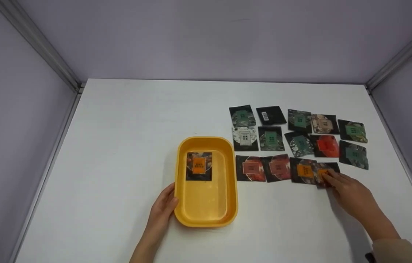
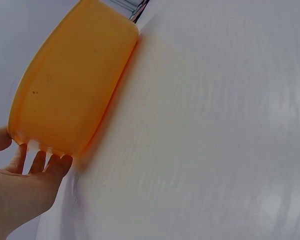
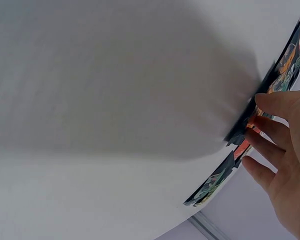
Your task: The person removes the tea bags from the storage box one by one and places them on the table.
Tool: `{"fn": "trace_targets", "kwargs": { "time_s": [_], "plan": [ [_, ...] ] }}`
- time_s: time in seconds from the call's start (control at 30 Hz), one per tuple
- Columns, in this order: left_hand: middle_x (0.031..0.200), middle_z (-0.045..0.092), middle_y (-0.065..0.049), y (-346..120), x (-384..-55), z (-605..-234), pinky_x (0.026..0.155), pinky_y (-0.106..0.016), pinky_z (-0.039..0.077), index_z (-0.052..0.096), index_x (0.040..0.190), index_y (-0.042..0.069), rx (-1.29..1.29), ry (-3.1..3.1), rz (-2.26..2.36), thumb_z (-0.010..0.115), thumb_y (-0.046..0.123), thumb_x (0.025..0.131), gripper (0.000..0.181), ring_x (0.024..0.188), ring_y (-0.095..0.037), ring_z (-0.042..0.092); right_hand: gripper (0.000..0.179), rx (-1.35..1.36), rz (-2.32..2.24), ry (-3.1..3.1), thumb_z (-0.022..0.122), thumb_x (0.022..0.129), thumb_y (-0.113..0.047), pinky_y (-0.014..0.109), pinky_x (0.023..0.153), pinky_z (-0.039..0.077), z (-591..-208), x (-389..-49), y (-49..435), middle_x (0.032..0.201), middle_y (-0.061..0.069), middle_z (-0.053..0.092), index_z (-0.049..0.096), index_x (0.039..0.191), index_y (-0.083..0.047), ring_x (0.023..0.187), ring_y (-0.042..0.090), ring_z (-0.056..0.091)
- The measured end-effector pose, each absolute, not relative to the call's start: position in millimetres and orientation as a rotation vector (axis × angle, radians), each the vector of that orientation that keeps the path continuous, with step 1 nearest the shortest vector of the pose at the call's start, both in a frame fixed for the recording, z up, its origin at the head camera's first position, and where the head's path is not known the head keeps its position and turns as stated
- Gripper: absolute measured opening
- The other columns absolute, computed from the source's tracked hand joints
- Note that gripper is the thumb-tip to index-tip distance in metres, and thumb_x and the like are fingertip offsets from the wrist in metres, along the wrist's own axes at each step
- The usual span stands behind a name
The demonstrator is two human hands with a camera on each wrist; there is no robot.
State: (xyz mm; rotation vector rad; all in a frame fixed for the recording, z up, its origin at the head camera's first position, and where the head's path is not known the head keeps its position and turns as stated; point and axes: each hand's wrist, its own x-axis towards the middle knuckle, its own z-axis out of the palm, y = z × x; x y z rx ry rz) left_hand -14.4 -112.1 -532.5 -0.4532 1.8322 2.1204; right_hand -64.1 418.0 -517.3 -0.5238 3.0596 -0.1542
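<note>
A yellow tray (image 1: 230, 190) sits on the white table with one orange-labelled packet (image 1: 198, 166) lying flat inside it. My left hand (image 1: 162, 210) holds the tray's near left corner, thumb along the wall. In the left wrist view its fingertips (image 2: 40, 160) lie against the tray (image 2: 70, 85). To the right, several dark packets lie in rows. My right hand (image 1: 348, 193) is at the near row's right end, pinching a skewed orange-labelled packet (image 1: 322, 173). In the right wrist view that packet's edge (image 3: 238, 136) lifts off the table between thumb and fingers (image 3: 265, 131).
The other packets (image 1: 297, 137) fill the table's right half, green, red, white and orange labels among them. Grey booth walls close in the back and both sides. The white tabletop (image 1: 118, 146) stretches left of the tray.
</note>
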Motion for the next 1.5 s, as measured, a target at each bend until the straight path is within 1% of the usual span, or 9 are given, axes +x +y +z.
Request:
{"fn": "trace_targets", "kwargs": {
  "time_s": [0.13,0.27,0.4,0.53,0.63,0.8,1.0,1.2,1.5],
  "plan": [
    [0.158,0.032,-0.013,-112,-14,-533,0.117,-0.037,0.028,0.033,0.152,0.004,-0.423,1.828,2.141,0.059,0.035,0.101,0.066,0.147,-0.024,0.028,0.053,-0.523,-0.165,3.043,0.077,0.079,0.005,0.062,0.084,0.051,-515,-64,417,0.136,0.032,0.052,0.06,0.129,0.007,0.11,0.052,0.057],
    [0.159,0.032,-0.012,-112,-15,-533,0.117,-0.037,0.028,0.033,0.152,0.004,-0.437,1.837,2.126,0.059,0.037,0.1,0.067,0.147,-0.025,0.028,0.054,-0.5,-0.157,3.02,0.076,0.08,0.005,0.062,0.084,0.052,-514,-64,415,0.138,0.033,0.049,0.058,0.131,0.008,0.111,0.053,0.056],
    [0.159,0.032,-0.012,-112,-15,-533,0.118,-0.039,0.027,0.034,0.152,0.005,-0.446,1.849,2.11,0.059,0.038,0.1,0.067,0.147,-0.025,0.028,0.057,-0.508,-0.159,3.015,0.076,0.078,0.008,0.061,0.084,0.052,-511,-64,412,0.138,0.034,0.049,0.058,0.131,0.007,0.11,0.053,0.057],
    [0.158,0.033,-0.011,-112,-15,-532,0.118,-0.04,0.027,0.035,0.152,0.006,-0.457,1.854,2.106,0.06,0.039,0.099,0.067,0.146,-0.024,0.028,0.056,-0.558,-0.184,3.032,0.077,0.074,0.012,0.062,0.085,0.051,-506,-66,403,0.134,0.034,0.052,0.061,0.128,0.005,0.108,0.052,0.058],
    [0.159,0.033,-0.011,-112,-15,-532,0.118,-0.04,0.027,0.035,0.152,0.007,-0.462,1.846,2.106,0.06,0.04,0.099,0.068,0.146,-0.024,0.028,0.053,-0.614,-0.199,3.074,0.08,0.072,0.011,0.062,0.086,0.051,-501,-67,393,0.129,0.03,0.058,0.065,0.123,0.004,0.109,0.049,0.06],
    [0.158,0.033,-0.011,-112,-15,-532,0.117,-0.04,0.028,0.035,0.152,0.008,-0.468,1.847,2.095,0.06,0.041,0.099,0.068,0.146,-0.024,0.029,0.048,-0.741,-0.219,3.176,0.084,0.07,0.006,0.062,0.086,0.051,-492,-68,369,0.119,0.023,0.067,0.07,0.116,0.002,0.107,0.042,0.062],
    [0.157,0.035,-0.012,-112,-15,-533,0.117,-0.038,0.029,0.036,0.152,0.006,-0.443,1.851,2.12,0.059,0.034,0.1,0.063,0.145,-0.024,0.031,0.038,-0.902,-0.232,3.246,0.084,0.07,0.004,0.056,0.087,0.054,-484,-69,337,0.107,0.02,0.071,0.073,0.107,0.001,0.1,0.039,0.066],
    [0.158,0.033,-0.011,-112,-15,-532,0.117,-0.038,0.028,0.035,0.152,0.006,-0.444,1.837,2.118,0.059,0.035,0.1,0.064,0.146,-0.024,0.03,0.038,-0.976,-0.274,3.237,0.085,0.072,-0.001,0.057,0.085,0.055,-471,-69,303,0.106,0.014,0.073,0.074,0.108,-0.003,0.099,0.035,0.067],
    [0.159,0.032,-0.011,-112,-16,-531,0.118,-0.04,0.027,0.035,0.152,0.007,-0.475,1.828,2.112,0.059,0.036,0.1,0.064,0.146,-0.024,0.028,0.032,-1.19,-0.267,3.168,0.082,0.079,-0.007,0.05,0.087,0.056,-453,-78,244,0.106,0.008,0.074,0.075,0.11,-0.01,0.098,0.029,0.068]
  ]
}}
